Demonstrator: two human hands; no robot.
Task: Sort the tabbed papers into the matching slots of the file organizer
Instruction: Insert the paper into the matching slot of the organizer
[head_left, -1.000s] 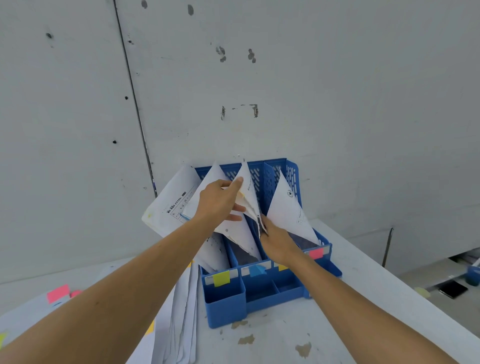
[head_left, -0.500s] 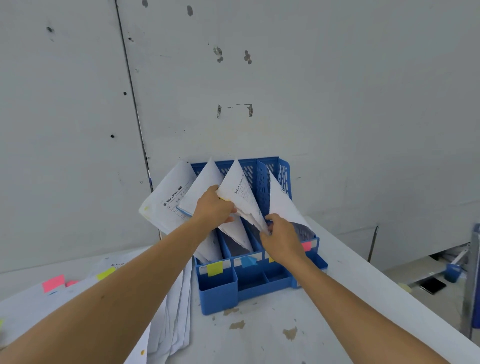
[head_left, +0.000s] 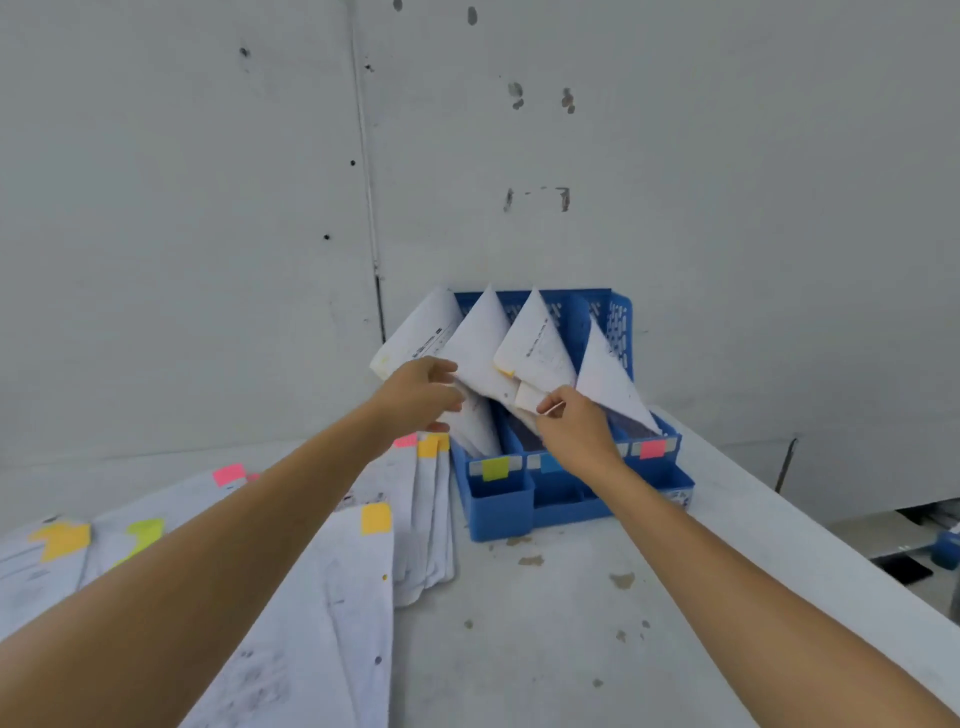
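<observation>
Head view has us reaching for the blue file organizer (head_left: 621, 332), which stands at the far edge of the surface (head_left: 571, 634), hard against the wall (head_left: 675, 156). Its slots carry colour labels along the front: a yellow-green label (head_left: 495, 468) on the left, a pink label (head_left: 652, 449) on the right, and a blue one half hidden behind our wrist.

Our right grip (head_left: 576, 431) is curled and pinched on the low corner of a tabbed sheet (head_left: 540, 348), which leans in one of the middle slots. We cannot tell which slot, since the grip covers its label. A yellow tab shows on the sheet's left edge.

Our left grip (head_left: 415, 395) lies against the sheets in the left slot (head_left: 475, 338) with its fingers spread. Blur keeps us from telling whether the thumb clamps them.

More tabbed papers (head_left: 363, 597) wait in loose stacks along the left side of the surface, with pink, orange and yellow tabs showing.

We judge these sheets light and limp. They bow over under their own weight, crease easily at a pinched corner and slide off one another. The surest hold is probably a flat pinch on the lower edge near the slot mouth, with the other grip steadying the upper edge, so the sheet goes down straight rather than buckling on the divider. The tabs look stuck on, and we would not pull on them.
</observation>
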